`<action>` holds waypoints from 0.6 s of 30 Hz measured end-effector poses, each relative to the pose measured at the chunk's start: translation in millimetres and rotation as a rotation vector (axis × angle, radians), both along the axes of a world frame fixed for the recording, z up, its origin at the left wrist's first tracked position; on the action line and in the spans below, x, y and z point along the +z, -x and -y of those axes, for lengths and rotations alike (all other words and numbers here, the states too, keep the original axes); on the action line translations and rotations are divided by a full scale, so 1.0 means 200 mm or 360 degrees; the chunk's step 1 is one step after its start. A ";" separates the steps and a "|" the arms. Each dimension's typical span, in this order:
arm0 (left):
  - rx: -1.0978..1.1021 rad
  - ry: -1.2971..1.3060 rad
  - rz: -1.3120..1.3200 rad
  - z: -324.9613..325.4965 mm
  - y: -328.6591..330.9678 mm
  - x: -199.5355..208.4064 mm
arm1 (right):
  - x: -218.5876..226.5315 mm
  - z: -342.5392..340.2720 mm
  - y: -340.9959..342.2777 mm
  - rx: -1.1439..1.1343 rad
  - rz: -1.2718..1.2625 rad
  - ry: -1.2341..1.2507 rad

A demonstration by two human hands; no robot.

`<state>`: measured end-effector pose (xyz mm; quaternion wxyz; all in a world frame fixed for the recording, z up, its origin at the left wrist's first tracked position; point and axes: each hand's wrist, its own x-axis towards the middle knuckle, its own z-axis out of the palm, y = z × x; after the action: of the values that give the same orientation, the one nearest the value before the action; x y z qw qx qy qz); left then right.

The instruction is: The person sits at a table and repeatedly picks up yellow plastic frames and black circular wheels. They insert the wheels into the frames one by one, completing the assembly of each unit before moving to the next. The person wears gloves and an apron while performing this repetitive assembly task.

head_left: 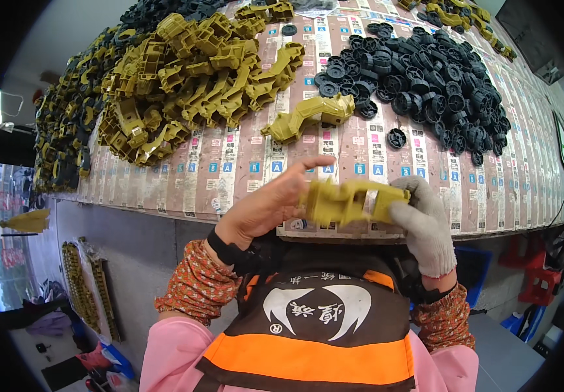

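My gloved right hand grips one end of an olive-yellow plastic toy car body just above the table's near edge. At the other end is my bare left hand, its index finger stretched out and its fingers apart. Whether its hidden fingers touch the part I cannot tell. Another olive car body lies alone on the table beyond my hands. Behind and to the right spreads a heap of black plastic toy wheels. One loose wheel lies at its near side.
A large pile of olive car bodies covers the back left of the patterned table. Further left is a mass of olive and black parts. Below the table's right edge stands a red plastic stool.
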<state>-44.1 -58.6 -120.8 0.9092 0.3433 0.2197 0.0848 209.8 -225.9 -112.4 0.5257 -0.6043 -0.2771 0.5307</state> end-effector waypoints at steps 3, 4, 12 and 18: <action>0.0414 0.0032 0.0193 0.07 -0.06 -0.04 | 0.02 -0.02 0.09 -0.0112 -0.0096 0.0122; 0.0587 -0.0017 0.0178 0.11 -0.11 -0.04 | 0.01 -0.02 0.11 0.0058 0.0063 0.0065; 0.0782 0.0080 0.0078 0.09 -0.13 -0.18 | -0.04 -0.36 -0.24 -0.0015 0.2201 -0.0208; 0.0735 0.0076 0.0007 0.10 -0.12 -0.15 | -0.12 -0.47 -0.27 0.0186 0.2372 -0.0062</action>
<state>-19.3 -79.3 -151.8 0.8741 0.2621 0.2922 0.2861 263.9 -132.8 -135.5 0.1803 -0.7787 -0.6010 0.0025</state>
